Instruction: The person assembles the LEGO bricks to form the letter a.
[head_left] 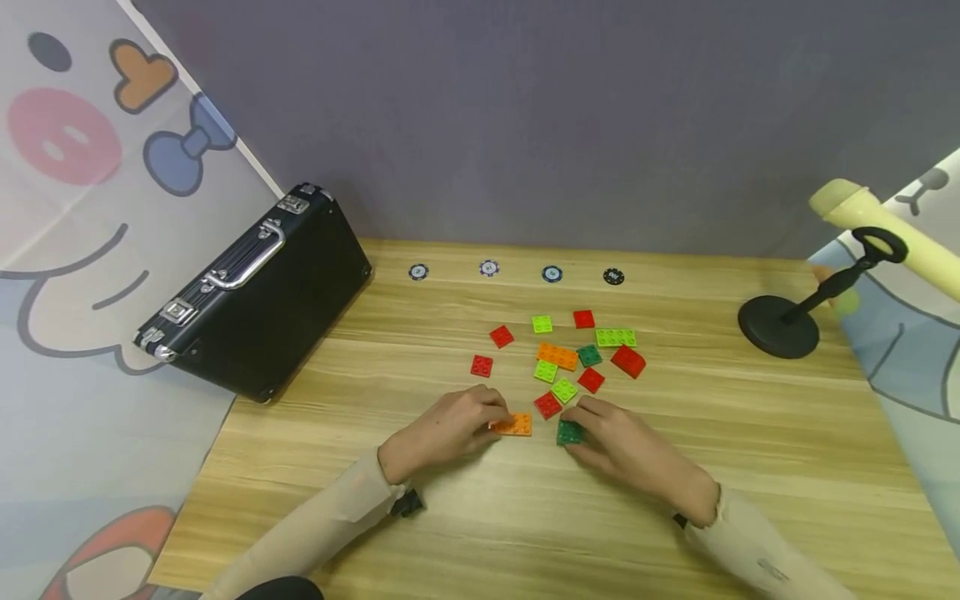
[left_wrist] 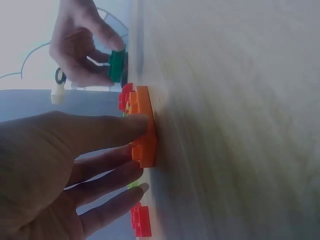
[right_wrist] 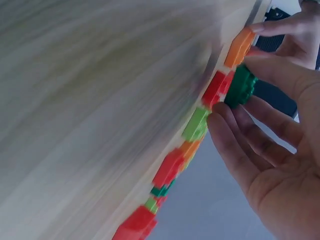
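Note:
My left hand [head_left: 448,427] pinches a long orange toy brick [head_left: 519,425] between thumb and fingers, low at the tabletop. In the left wrist view the thumb lies on the near side of this orange brick [left_wrist: 145,97], other fingers behind it. To its right, my right hand [head_left: 626,443] holds a dark green square brick [head_left: 569,432] by its sides. The right wrist view shows the green brick [right_wrist: 241,86] between thumb and fingertips, raised off the wood. Just beyond the hands lie a red brick [head_left: 548,406] and a lime green brick [head_left: 564,390].
Several loose bricks spread farther back, among them another orange brick [head_left: 558,357] and a long lime brick [head_left: 616,337]. Behind them runs a row of poker chips, one black [head_left: 613,276]. A black case [head_left: 277,308] stands left; a microphone stand [head_left: 780,327] is at right.

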